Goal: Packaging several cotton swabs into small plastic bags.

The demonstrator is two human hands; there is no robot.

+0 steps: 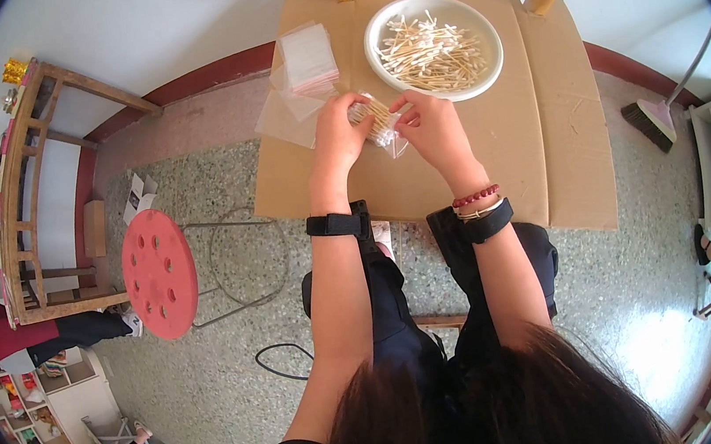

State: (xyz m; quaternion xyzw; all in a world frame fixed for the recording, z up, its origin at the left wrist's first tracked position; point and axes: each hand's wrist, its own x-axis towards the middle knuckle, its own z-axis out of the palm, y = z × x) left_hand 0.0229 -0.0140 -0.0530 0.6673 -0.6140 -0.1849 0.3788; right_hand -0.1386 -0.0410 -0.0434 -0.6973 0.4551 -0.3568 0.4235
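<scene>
Cardboard-covered worktop [494,156], upper centre — left hand [340,138] and right hand [436,130] clamp fingers [350,99] on swab bag [377,119]; slack grip could spill it.

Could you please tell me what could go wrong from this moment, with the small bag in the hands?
Swabs might slip out: the left hand and right hand hold the clear bag of swabs, and I cannot tell whether it is closed.

The right hand is just below the white bowl in the view, so a bump could perhaps spill its loose swabs.

The thin plastic sheets at the cardboard's left edge might slide off.
</scene>
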